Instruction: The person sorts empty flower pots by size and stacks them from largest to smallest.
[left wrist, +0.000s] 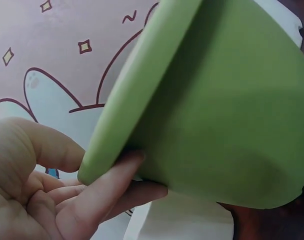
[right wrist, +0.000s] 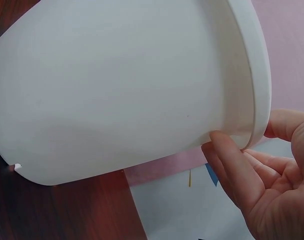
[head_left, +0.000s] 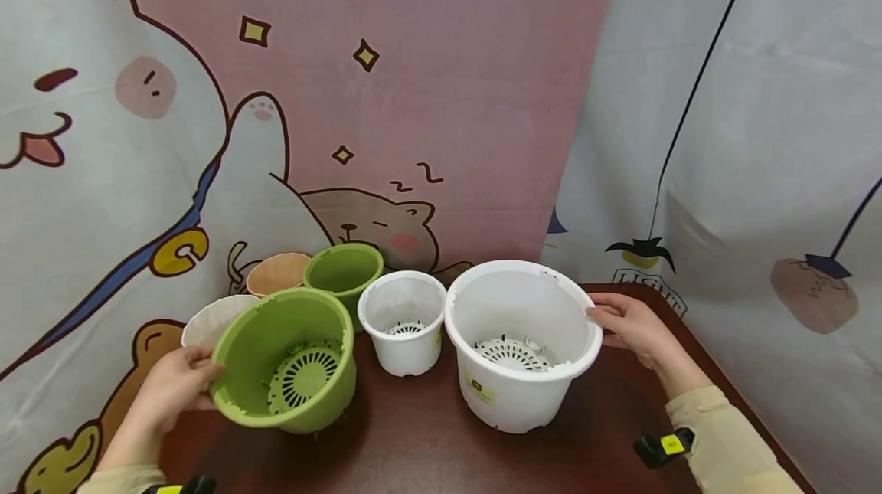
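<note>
My left hand (head_left: 172, 387) pinches the rim of a large green flowerpot (head_left: 234, 360), thumb on the inside and fingers under the lip, as the left wrist view shows. The pot leans, its slotted base facing me. At the right, my right hand (head_left: 637, 329) pinches the rim of a large white flowerpot (head_left: 506, 406) with a yellow label. In the right wrist view the fingertips (right wrist: 224, 145) lie against the outer wall of this white pot (right wrist: 122, 90), just below its lip. Between the two large pots stands a smaller white flowerpot (head_left: 406, 356).
Behind the green pot stand a smaller green pot (head_left: 344, 272), an orange pot (head_left: 276, 273) and a fluted white pot (head_left: 207, 322), partly hidden. All are on a dark red-brown table (head_left: 413, 448). A printed cloth (head_left: 468, 96) hangs along the back and sides.
</note>
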